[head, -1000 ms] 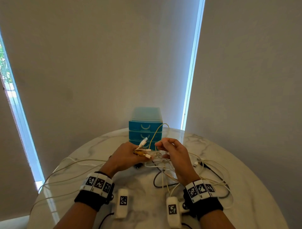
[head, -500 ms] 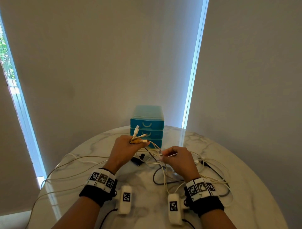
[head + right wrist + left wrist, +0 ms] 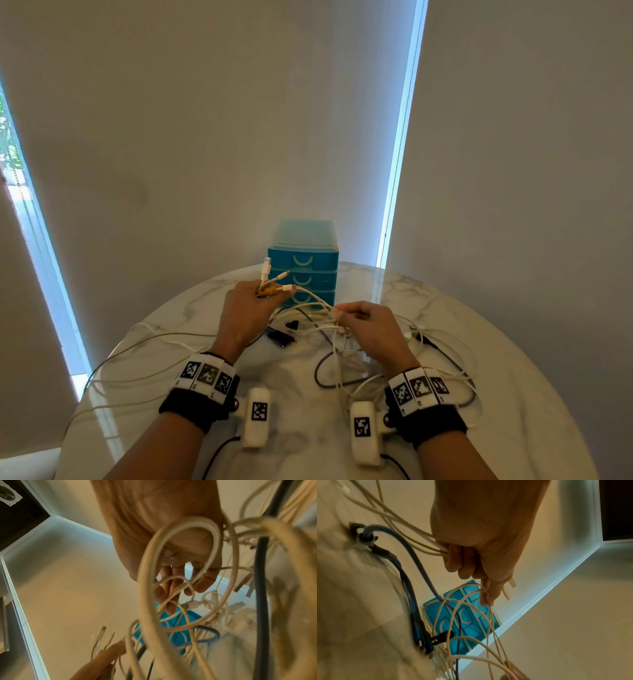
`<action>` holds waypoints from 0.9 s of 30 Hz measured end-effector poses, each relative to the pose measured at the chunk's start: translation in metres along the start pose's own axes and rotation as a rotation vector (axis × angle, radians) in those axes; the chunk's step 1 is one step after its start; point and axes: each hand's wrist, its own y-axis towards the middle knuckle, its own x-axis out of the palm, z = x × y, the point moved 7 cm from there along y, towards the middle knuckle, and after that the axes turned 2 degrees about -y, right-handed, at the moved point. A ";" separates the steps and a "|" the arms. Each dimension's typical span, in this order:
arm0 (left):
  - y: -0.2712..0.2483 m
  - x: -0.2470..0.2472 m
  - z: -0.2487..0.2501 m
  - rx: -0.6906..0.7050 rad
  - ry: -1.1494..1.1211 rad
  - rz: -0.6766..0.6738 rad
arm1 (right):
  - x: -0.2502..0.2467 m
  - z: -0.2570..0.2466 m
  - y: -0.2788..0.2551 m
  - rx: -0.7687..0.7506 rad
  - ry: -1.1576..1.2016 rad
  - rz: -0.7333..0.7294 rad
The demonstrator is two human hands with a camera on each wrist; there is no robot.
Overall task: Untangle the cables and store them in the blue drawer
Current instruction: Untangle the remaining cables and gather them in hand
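A blue drawer unit [image 3: 303,270] with its drawers closed stands at the table's far edge, also seen as the blue drawer unit [image 3: 465,620]. My left hand [image 3: 248,308] grips a bunch of white cables [image 3: 412,534], their plug ends [image 3: 265,270] sticking up in front of the drawers. My right hand [image 3: 370,329] pinches white cable strands [image 3: 325,308] of the tangle [image 3: 342,346] just right of it. In the right wrist view the fingers [image 3: 171,591] curl round thin white loops [image 3: 180,574]. A dark cable [image 3: 322,373] winds through the tangle.
The round marble table [image 3: 513,377] has its edge close on all sides. Long white cables [image 3: 144,359] trail over the left part of the table. A small dark blue connector [image 3: 279,337] lies between the hands. Walls stand close behind the drawers.
My left hand lifted the plug ends up and left, in front of the drawers. My right hand dropped lower and moved right, pulling strands away from the left hand.
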 end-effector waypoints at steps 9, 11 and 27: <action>0.006 -0.015 -0.033 -0.168 0.070 0.075 | -0.030 -0.013 -0.003 0.037 0.802 0.159; 0.009 -0.013 -0.040 -0.200 0.106 0.049 | -0.032 -0.014 -0.003 0.080 0.965 0.164; -0.004 0.005 0.008 -0.016 -0.121 -0.101 | 0.006 -0.032 -0.009 0.050 0.920 -0.049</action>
